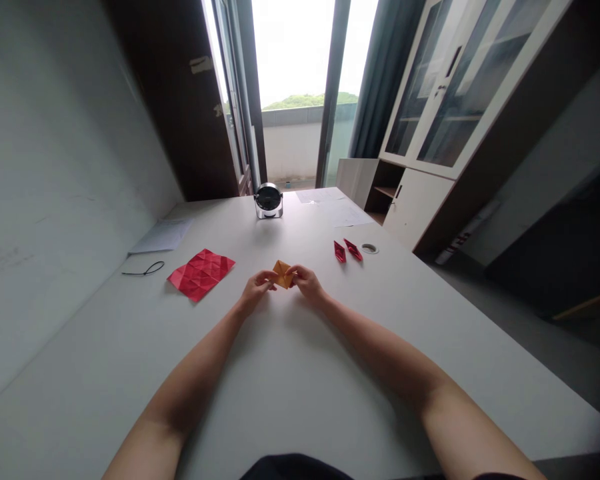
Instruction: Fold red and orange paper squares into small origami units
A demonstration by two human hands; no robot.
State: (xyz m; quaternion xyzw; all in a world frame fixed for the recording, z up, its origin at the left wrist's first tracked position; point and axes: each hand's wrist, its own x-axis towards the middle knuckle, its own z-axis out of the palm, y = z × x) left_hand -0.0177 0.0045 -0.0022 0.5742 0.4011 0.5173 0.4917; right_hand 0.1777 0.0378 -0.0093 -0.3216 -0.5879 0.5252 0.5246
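Observation:
A small folded orange paper (283, 273) is held just above the white table (290, 373), at its middle. My left hand (255, 289) pinches the paper's left side with thumb and fingertips. My right hand (306, 281) pinches its right side, fingers curled round the edge. Both forearms stretch forward over the table from the near edge.
A creased red paper sheet (201, 273) lies flat to the left. Two small red folded pieces (347, 250) lie to the right beside a round cable hole (369, 248). A small fan (269, 201), white sheets (163, 235) and a black cord loop (144, 270) lie farther back and left.

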